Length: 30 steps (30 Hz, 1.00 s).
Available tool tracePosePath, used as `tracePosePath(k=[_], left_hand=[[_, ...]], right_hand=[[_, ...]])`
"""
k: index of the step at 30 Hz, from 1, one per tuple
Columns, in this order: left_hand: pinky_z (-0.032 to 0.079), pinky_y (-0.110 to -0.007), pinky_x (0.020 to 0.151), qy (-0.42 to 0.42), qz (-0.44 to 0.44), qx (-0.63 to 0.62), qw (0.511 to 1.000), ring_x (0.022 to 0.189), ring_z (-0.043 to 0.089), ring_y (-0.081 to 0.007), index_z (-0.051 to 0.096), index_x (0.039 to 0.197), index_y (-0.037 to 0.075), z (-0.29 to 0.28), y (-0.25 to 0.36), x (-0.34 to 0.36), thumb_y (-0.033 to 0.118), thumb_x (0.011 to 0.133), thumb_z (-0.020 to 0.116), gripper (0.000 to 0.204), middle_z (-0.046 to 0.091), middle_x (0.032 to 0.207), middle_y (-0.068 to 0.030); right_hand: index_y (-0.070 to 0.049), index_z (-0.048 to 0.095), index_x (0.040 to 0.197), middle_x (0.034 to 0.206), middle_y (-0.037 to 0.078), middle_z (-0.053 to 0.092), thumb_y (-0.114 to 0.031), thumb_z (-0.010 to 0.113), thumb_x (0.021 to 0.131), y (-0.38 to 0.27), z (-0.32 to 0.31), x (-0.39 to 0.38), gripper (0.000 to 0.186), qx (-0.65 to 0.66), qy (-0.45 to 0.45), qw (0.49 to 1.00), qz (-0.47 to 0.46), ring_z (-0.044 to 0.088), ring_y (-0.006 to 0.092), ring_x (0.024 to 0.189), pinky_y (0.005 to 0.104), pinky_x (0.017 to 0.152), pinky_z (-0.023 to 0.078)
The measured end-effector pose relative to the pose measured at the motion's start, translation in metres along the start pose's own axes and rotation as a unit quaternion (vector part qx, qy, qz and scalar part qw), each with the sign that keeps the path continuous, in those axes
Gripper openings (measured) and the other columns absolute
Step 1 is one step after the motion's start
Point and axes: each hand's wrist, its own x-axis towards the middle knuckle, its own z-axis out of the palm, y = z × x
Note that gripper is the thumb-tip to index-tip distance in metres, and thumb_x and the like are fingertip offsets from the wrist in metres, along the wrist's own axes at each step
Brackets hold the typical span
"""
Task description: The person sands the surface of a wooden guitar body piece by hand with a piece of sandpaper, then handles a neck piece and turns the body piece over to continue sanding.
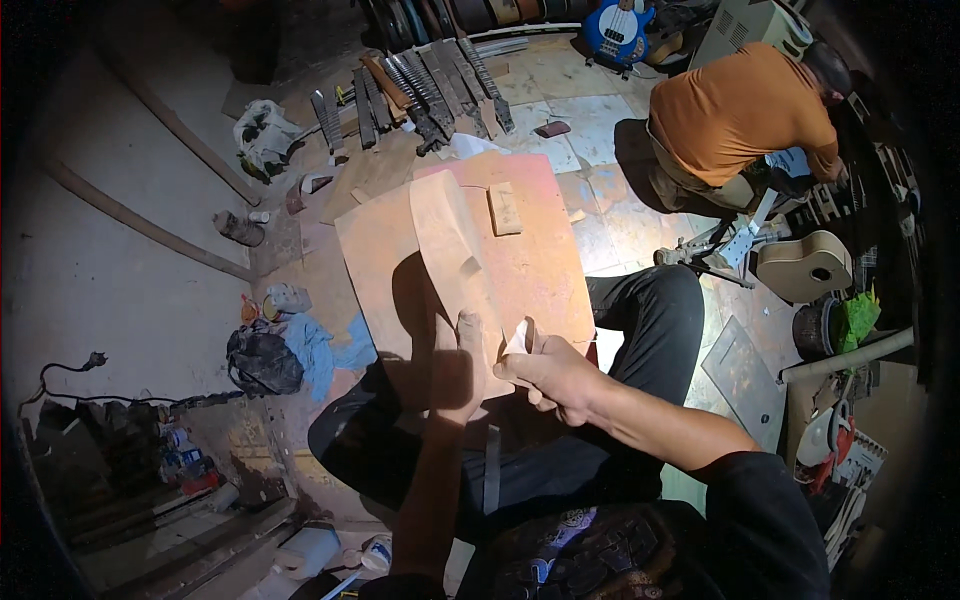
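Observation:
A pale, smooth curved wooden piece (455,240) rests across the board (555,270) on my lap, casting a dark shadow to its left. My left hand (458,370) grips its near end, thumb along the side. Beside that end, my right hand (555,375) pinches a small folded pale sheet, which looks like sandpaper (518,338), between thumb and fingers. The sheet is close to the wood's right edge; whether it touches is unclear. A small rectangular wooden block (504,208) lies on the board, right of the curved piece.
Several guitar necks (425,95) lie on the floor ahead. A blue guitar (618,35) stands behind them. Another person in an orange shirt (735,110) bends over at the far right, near an acoustic guitar body (805,265). A black bag (262,358) and blue cloth lie left.

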Motion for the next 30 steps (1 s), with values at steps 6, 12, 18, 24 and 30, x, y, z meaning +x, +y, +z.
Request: tracePosePath(k=[6, 12, 18, 24, 30], left_hand=[[0.050, -0.043, 0.091, -0.009, -0.061, -0.099, 0.993, 0.107, 0.063, -0.0388, 0.046, 0.139, -0.006, -0.004, 0.021, 0.002, 0.032, 0.109, 0.046, 0.048, 0.064, 0.120, -0.0260], [0.050, -0.043, 0.093, 0.009, -0.070, -0.125, 0.990, 0.110, 0.063, -0.0388, 0.051, 0.138, -0.003, -0.012, -0.002, 0.011, 0.030, 0.108, 0.047, 0.045, 0.064, 0.123, -0.0252], [0.049, -0.040, 0.099, 0.008, -0.060, -0.215, 0.975, 0.117, 0.061, -0.0325, 0.052, 0.138, -0.003, -0.016, 0.020, 0.022, 0.015, 0.097, 0.060, 0.046, 0.063, 0.127, -0.0184], [0.049, -0.039, 0.100, -0.038, -0.086, -0.149, 0.984, 0.118, 0.061, -0.0314, 0.051, 0.138, -0.003, -0.028, -0.003, 0.031, 0.013, 0.094, 0.062, 0.049, 0.063, 0.128, -0.0176], [0.048, -0.039, 0.100, -0.049, -0.092, -0.123, 0.987, 0.118, 0.061, -0.0304, 0.051, 0.139, -0.002, -0.029, -0.014, 0.036, 0.011, 0.090, 0.064, 0.052, 0.063, 0.128, -0.0168]], right_hand=[[-0.004, 0.062, 0.092, 0.070, 0.001, 0.056, -0.021, 0.072, 0.087, 0.001, 0.003, -0.001, 0.020, -0.018, 0.011, 0.999, -0.027, 0.046, 0.0089, 0.049, 0.0260, 0.044, 0.035], [0.004, 0.059, 0.118, 0.083, 0.005, 0.066, -0.013, 0.078, 0.083, 0.001, 0.002, 0.030, 0.043, -0.055, -0.019, 0.977, -0.204, 0.059, 0.0113, 0.068, 0.0295, 0.060, 0.049], [0.005, 0.062, 0.101, 0.080, 0.004, 0.064, -0.014, 0.080, 0.082, -0.020, 0.005, 0.070, 0.032, -0.211, 0.096, 0.898, -0.375, 0.057, 0.0098, 0.074, 0.0304, 0.065, 0.050], [0.005, 0.063, 0.101, 0.079, 0.010, 0.064, -0.018, 0.081, 0.081, -0.054, 0.016, 0.094, 0.035, -0.173, 0.109, 0.879, -0.432, 0.058, 0.0126, 0.075, 0.0333, 0.069, 0.051], [0.003, 0.063, 0.103, 0.084, 0.015, 0.068, -0.025, 0.081, 0.080, -0.044, 0.012, 0.102, 0.040, -0.195, 0.088, 0.877, -0.429, 0.065, 0.0190, 0.076, 0.0351, 0.074, 0.053]])
